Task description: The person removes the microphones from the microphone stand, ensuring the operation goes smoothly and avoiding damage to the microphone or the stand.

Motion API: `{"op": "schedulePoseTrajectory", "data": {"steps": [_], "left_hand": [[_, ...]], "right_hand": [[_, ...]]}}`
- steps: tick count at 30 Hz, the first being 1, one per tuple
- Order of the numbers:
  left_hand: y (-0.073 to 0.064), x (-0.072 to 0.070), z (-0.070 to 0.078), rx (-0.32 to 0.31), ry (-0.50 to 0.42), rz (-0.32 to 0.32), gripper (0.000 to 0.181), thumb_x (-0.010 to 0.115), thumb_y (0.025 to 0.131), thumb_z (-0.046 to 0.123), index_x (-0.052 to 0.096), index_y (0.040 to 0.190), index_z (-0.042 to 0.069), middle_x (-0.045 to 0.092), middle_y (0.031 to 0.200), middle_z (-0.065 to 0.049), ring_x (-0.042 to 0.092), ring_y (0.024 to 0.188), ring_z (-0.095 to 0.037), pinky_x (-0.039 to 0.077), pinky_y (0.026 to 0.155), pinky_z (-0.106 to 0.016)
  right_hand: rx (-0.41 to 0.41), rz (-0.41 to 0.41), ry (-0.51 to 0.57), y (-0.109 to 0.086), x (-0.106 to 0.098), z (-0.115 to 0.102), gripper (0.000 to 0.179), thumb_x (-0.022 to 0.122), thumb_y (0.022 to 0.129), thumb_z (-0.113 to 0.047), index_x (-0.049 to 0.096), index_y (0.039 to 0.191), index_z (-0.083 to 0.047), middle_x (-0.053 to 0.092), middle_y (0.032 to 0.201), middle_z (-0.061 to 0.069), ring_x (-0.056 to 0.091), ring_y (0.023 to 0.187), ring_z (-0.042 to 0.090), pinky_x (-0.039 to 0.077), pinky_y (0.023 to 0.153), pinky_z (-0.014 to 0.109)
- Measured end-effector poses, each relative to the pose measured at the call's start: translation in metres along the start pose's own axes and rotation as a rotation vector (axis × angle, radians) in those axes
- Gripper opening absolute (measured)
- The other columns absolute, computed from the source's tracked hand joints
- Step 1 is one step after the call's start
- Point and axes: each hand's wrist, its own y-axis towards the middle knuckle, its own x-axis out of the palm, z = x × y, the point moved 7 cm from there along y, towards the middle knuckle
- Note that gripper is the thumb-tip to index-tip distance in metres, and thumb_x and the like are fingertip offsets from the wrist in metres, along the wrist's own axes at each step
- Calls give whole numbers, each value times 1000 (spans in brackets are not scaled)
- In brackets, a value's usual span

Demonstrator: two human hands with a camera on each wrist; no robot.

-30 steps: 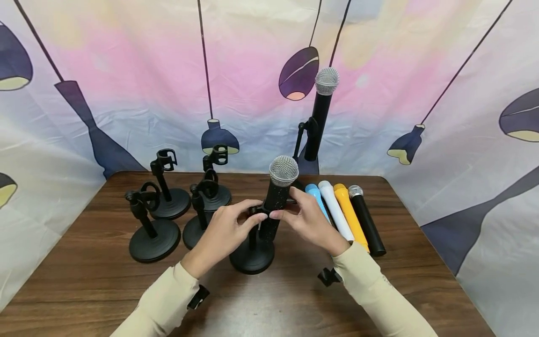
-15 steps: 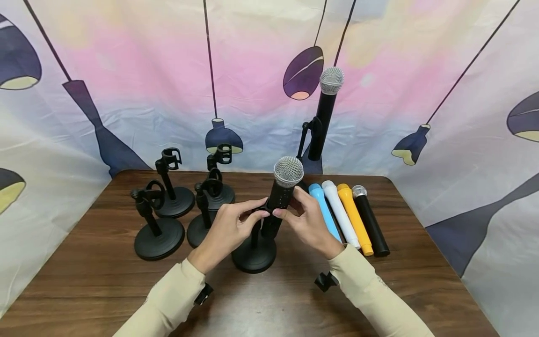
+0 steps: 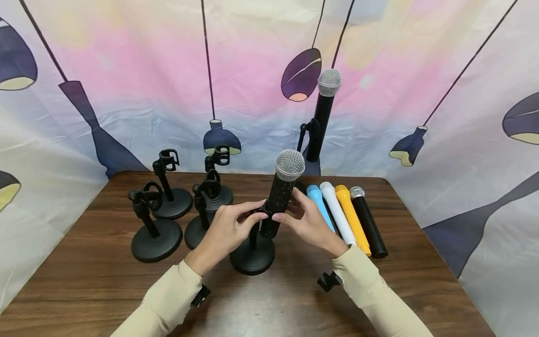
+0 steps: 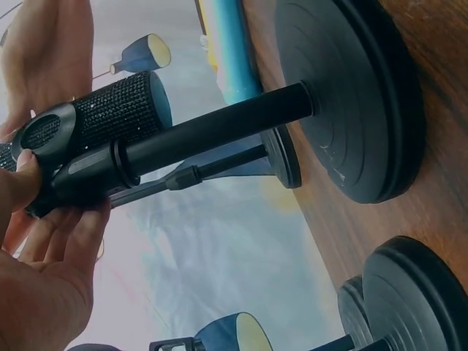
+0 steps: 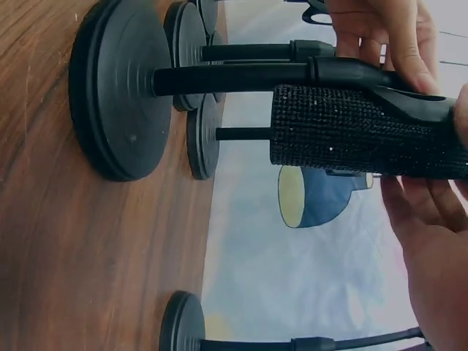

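A black glitter-studded microphone (image 3: 279, 194) with a silver mesh head leans slightly right in the clip (image 4: 64, 146) of a black desk stand. The stand's round base (image 3: 252, 257) rests on the table. My left hand (image 3: 225, 229) pinches the clip joint from the left, thumb and fingers on either side. My right hand (image 3: 310, 222) grips the microphone from the right, thumb in front and fingers behind. In the right wrist view the microphone's studded lower end (image 5: 336, 128) lies alongside the stand's post (image 5: 234, 78), above the base.
Several bare clip stands (image 3: 156, 238) stand at left. A taller stand holds a plain black microphone (image 3: 322, 112) at the back. Blue, white (image 3: 337, 213), yellow (image 3: 353, 220) and black microphones (image 3: 368, 224) lie in a row at right. A printed cloth hangs behind the table (image 3: 105, 281).
The studded microphone has risen slightly and its head has tipped a little farther right. Both hands stay at the clip; the stand's base has not moved.
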Motion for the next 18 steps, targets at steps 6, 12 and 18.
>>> {"op": "schedulePoseTrajectory", "data": {"steps": [6,12,18], "left_hand": [[-3,-2,-1,-8,-1,9,35,71,97,25,71,130,15,44,54,11,28,48,-4,30,47,-24],[-4,0,-1,-6,-17,-2,35,70,98,26,71,131,16,55,60,6,30,49,-4,31,46,-25],[0,0,0,5,-6,-4,35,70,98,25,70,131,16,52,58,9,31,48,-5,31,46,-25]], "right_hand": [[-32,-26,-142,4,1,-5,45,69,96,-1,50,136,6,63,124,19,67,114,29,54,94,43],[60,-95,-53,2,4,2,62,65,99,-2,30,150,3,52,136,22,59,124,32,49,102,39],[49,-92,-106,5,3,2,60,72,94,-4,42,146,2,59,131,18,63,120,29,51,99,39]]}}
